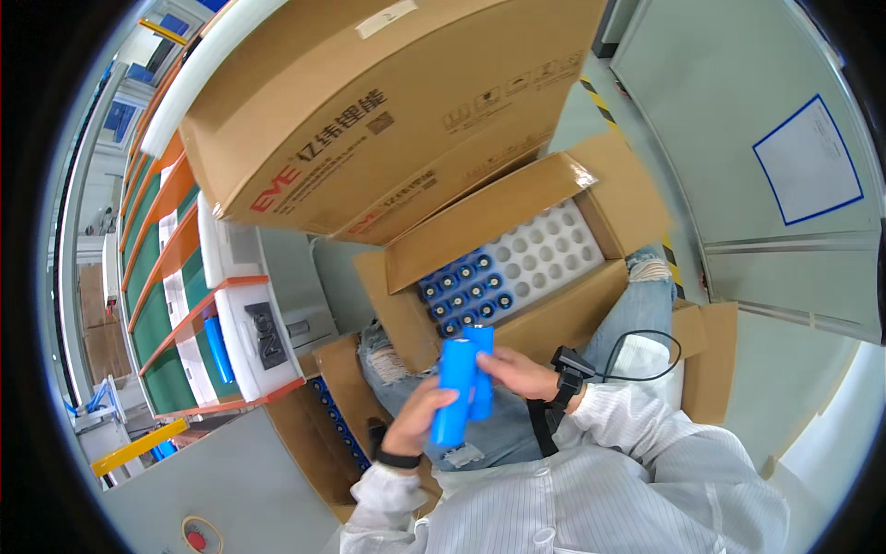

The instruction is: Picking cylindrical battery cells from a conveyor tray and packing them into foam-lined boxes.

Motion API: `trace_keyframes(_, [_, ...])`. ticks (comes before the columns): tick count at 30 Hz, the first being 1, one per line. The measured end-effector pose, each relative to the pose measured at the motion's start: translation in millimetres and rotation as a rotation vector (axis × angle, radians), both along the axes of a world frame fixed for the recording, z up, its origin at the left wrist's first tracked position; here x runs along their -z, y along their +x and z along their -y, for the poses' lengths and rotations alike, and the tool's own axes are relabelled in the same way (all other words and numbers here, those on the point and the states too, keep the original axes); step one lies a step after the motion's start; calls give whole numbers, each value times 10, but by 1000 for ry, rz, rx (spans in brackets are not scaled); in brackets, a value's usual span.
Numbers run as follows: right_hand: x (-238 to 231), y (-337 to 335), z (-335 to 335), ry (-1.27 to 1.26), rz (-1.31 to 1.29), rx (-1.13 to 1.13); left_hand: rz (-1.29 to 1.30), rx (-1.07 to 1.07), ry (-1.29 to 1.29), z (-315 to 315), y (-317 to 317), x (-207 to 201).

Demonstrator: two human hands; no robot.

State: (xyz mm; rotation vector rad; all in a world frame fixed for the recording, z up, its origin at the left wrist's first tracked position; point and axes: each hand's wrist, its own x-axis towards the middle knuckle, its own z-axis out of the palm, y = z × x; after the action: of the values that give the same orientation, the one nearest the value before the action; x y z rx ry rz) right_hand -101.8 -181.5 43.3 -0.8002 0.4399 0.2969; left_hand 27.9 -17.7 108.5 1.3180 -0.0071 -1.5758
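In front of my lap, my left hand point(415, 420) is closed round a blue cylindrical battery cell point(451, 402). My right hand point(521, 376) grips a second blue battery cell point(482, 355), close against the first and partly behind it. Both cells stand roughly upright in the air. Just beyond them is an open carton point(498, 224) between my knees. Its white foam tray point(551, 238) has round pockets; several blue cells point(469, 289) fill the left part, and the pockets to the right are bare.
Large printed cartons point(415, 111) stand behind the open one. A green conveyor point(152, 342) with orange edges runs along the left, a blue cell point(219, 349) on it. Another carton point(314, 443) with cells is at lower left, near a red button point(196, 538). Grey panels point(748, 111) stand right.
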Motion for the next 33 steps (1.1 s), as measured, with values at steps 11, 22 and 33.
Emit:
trace_keyframes(11, [1348, 188, 1233, -288, -529, 342, -112, 16, 167, 1895, 131, 1752])
trace_keyframes(22, [1930, 809, 1881, -832, -621, -68, 554, 349, 399, 2301, 866, 1884])
trace_keyframes(33, [1741, 1338, 2009, -1540, -372, -312, 1450, 545, 336, 2259, 1077, 2271])
